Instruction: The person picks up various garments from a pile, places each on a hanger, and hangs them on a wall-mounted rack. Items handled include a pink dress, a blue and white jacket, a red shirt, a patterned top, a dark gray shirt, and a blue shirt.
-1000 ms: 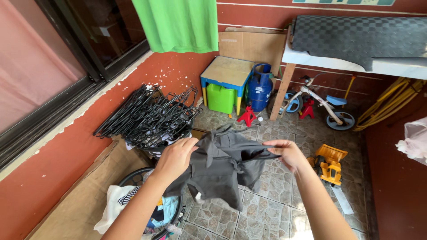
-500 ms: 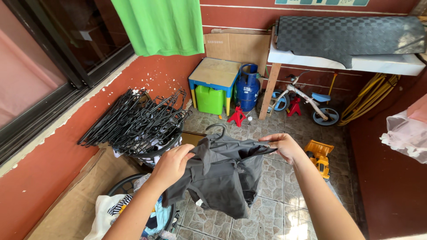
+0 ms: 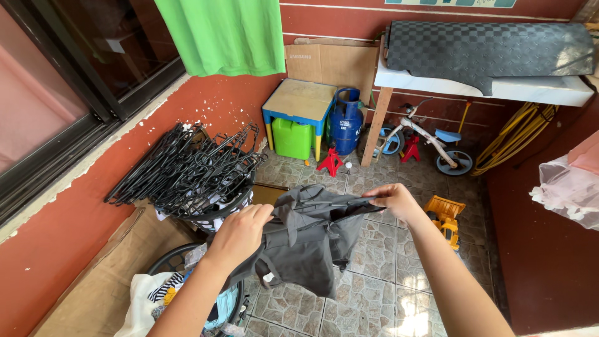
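From the head camera, the left hand (image 3: 240,232) is closing around one shoulder of a dark grey garment (image 3: 312,240), while the right hand (image 3: 392,201) is pinching the other end, where a black hanger (image 3: 327,203) is lying inside the cloth. The garment is hanging in the air between both hands, above the tiled floor (image 3: 374,293) and just right of a laundry basket (image 3: 187,262). The step in hand looks like seating the hanger; next, the cloth probably needs drawing evenly over both hanger arms.
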